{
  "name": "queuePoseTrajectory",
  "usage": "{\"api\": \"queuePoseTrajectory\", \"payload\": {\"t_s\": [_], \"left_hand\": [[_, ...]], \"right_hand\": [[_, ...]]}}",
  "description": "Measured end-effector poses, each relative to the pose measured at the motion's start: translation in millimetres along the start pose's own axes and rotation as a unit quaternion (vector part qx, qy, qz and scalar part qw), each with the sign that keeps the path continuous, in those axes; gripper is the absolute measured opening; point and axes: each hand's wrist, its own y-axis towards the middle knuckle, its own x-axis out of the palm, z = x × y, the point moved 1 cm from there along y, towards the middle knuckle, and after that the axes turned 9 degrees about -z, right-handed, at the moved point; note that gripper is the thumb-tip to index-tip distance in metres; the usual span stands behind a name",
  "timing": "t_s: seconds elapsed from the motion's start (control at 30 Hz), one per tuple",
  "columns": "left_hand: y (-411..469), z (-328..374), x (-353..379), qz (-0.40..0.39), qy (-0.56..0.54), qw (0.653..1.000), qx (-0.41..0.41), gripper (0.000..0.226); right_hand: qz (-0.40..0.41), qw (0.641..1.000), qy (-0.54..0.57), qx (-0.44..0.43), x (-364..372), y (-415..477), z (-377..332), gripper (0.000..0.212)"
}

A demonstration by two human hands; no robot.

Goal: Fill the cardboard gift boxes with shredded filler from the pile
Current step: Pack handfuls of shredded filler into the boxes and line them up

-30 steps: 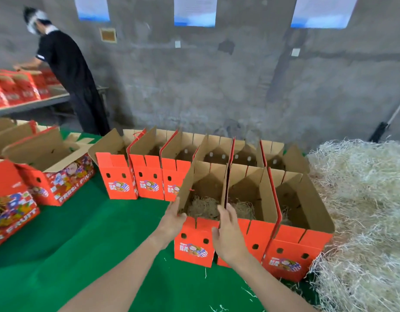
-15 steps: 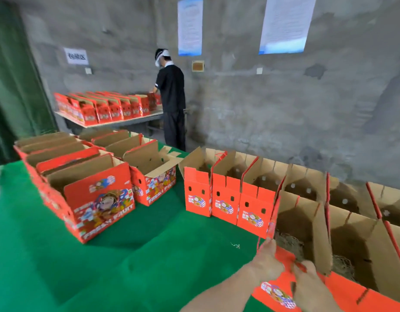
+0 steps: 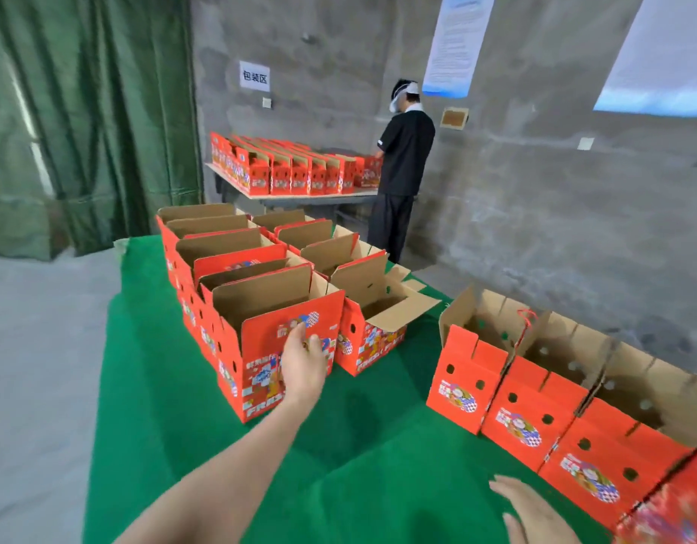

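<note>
Several open red cardboard gift boxes stand on a green-covered table (image 3: 174,418). My left hand (image 3: 303,363) reaches out with straight fingers to the printed front of the nearest left box (image 3: 268,347), which looks empty inside. My right hand (image 3: 535,512) hovers low at the bottom right, fingers spread, holding nothing. A row of narrower open boxes (image 3: 535,410) runs along the right. The filler pile is out of view.
More open boxes (image 3: 221,245) are stacked behind the near one. A person in black (image 3: 402,166) stands at a far table (image 3: 300,196) lined with red boxes. A green curtain (image 3: 84,111) hangs at left; grey floor lies left of the table.
The view swung left, away from the filler pile and the filled boxes. Both hands left the small box; my left hand now reaches to the large left box.
</note>
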Motion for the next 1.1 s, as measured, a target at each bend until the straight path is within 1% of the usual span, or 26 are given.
{"api": "queuePoseTrajectory", "payload": {"t_s": [0.03, 0.07, 0.1, 0.13, 0.17, 0.2, 0.23, 0.27, 0.3, 0.33, 0.37, 0.4, 0.43, 0.47, 0.5, 0.57, 0.6, 0.63, 0.67, 0.77, 0.83, 0.9, 0.97, 1.03, 1.07, 1.1], "left_hand": [[24.1, -2.6, -17.6, 0.029, 0.02, 0.999, 0.009, 0.043], [47.0, -5.1, -34.9, 0.056, 0.051, 0.997, 0.024, 0.044], [67.6, -6.9, -51.1, 0.074, 0.093, 0.992, 0.035, 0.047], [86.3, -9.3, -65.4, 0.084, 0.15, 0.984, 0.045, 0.052], [103.0, -13.2, -76.0, 0.072, 0.211, 0.974, 0.047, 0.057], [117.7, -19.7, -83.0, 0.036, 0.286, 0.957, 0.032, 0.062], [127.9, -25.9, -87.3, -0.021, 0.367, 0.93, 0.008, 0.062], [133.7, -30.5, -89.4, -0.081, 0.434, 0.897, -0.017, 0.053], [135.2, -33.3, -89.3, -0.127, 0.478, 0.869, -0.027, 0.037], [132.0, -32.6, -87.5, -0.149, 0.506, 0.849, -0.022, 0.024], [125.7, -28.9, -82.8, -0.155, 0.523, 0.838, -0.008, 0.02], [118.9, -23.2, -75.1, -0.153, 0.537, 0.829, 0.019, 0.019], [108.6, -14.4, -64.9, -0.156, 0.55, 0.819, 0.053, 0.019], [94.7, -3.5, -53.0, -0.163, 0.559, 0.808, 0.091, 0.018], [76.3, 8.8, -40.3, -0.175, 0.565, 0.796, 0.126, 0.016], [30.0, 29.3, -18.2, -0.219, 0.581, 0.763, 0.183, 0.015], [2.3, 36.7, -7.7, -0.252, 0.583, 0.744, 0.211, 0.016], [-26.8, 41.8, 0.0, -0.292, 0.574, 0.728, 0.236, 0.018], [-56.2, 45.2, 4.3, -0.346, 0.554, 0.712, 0.257, 0.023], [-111.5, 55.5, 5.9, -0.528, 0.469, 0.655, 0.27, 0.062], [-109.2, 63.2, 4.5, -0.529, 0.471, 0.638, 0.301, 0.067], [-86.5, 63.7, 8.0, -0.44, 0.491, 0.671, 0.34, 0.057], [-60.4, 52.8, 15.1, -0.392, 0.53, 0.679, 0.324, 0.067], [-41.6, 37.4, 22.7, -0.393, 0.589, 0.657, 0.258, 0.084], [-37.0, 29.3, 26.6, -0.395, 0.614, 0.641, 0.235, 0.087], [-34.4, 22.8, 30.9, -0.393, 0.631, 0.629, 0.227, 0.087]], "right_hand": [[0.018, 0.999, 0.023, 0.022, 9.5, 3.8, -12.7, 0.046], [0.0, 1.0, 0.01, 0.018, 20.6, 12.3, -23.9, 0.046], [-0.069, 0.997, -0.02, -0.01, 33.1, 23.4, -43.9, 0.046], [-0.099, 0.994, -0.016, -0.036, 43.5, 34.5, -55.9, 0.048], [-0.14, 0.989, 0.024, -0.043, 45.3, 43.4, -77.0, 0.051], [-0.147, 0.986, 0.051, -0.059, 56.4, 48.5, -85.0, 0.05], [-0.162, 0.98, 0.114, 0.014, 57.6, 55.8, -91.5, 0.036], [-0.127, 0.99, 0.051, -0.03, 61.2, 57.4, -91.3, 0.018], [-0.08, 0.993, 0.086, 0.011, 65.2, 62.3, -87.0, 0.025], [-0.118, 0.987, 0.112, -0.008, 68.4, 67.5, -85.2, 0.037], [-0.117, 0.978, 0.17, 0.037, 64.6, 70.4, -93.4, 0.041], [-0.139, 0.977, 0.157, 0.023, 65.2, 72.9, -87.3, 0.037], [-0.179, 0.971, 0.145, 0.061, 63.7, 73.0, -78.1, 0.032], [-0.168, 0.958, 0.194, 0.125, 62.4, 71.3, -67.9, 0.028], [-0.165, 0.919, 0.297, 0.198, 68.1, 64.1, -56.4, 0.021], [-0.072, 0.882, 0.392, 0.251, 66.8, 54.8, -44.5, 0.038], [-0.045, 0.881, 0.396, 0.256, 66.4, 49.3, -44.0, 0.041], [-0.037, 0.86, 0.429, 0.272, 62.6, 46.0, -45.2, 0.043], [-0.074, 0.859, 0.425, 0.277, 56.6, 40.1, -47.5, 0.046], [-0.095, 0.819, 0.487, 0.288, 42.5, 32.3, -48.9, 0.048], [-0.097, 0.846, 0.43, 0.299, 42.4, 21.2, -48.7, 0.051], [-0.136, 0.881, 0.34, 0.301, 51.5, 8.1, -51.3, 0.057], [-0.155, 0.899, 0.261, 0.315, 60.2, -1.2, -57.4, 0.047], [-0.148, 0.924, 0.179, 0.303, 62.0, -4.1, -62.3, 0.016], [-0.137, 0.938, 0.138, 0.285, 57.4, -4.9, -63.6, 0.012], [-0.12, 0.95, 0.103, 0.271, 51.8, -6.8, -62.7, 0.02]]}}
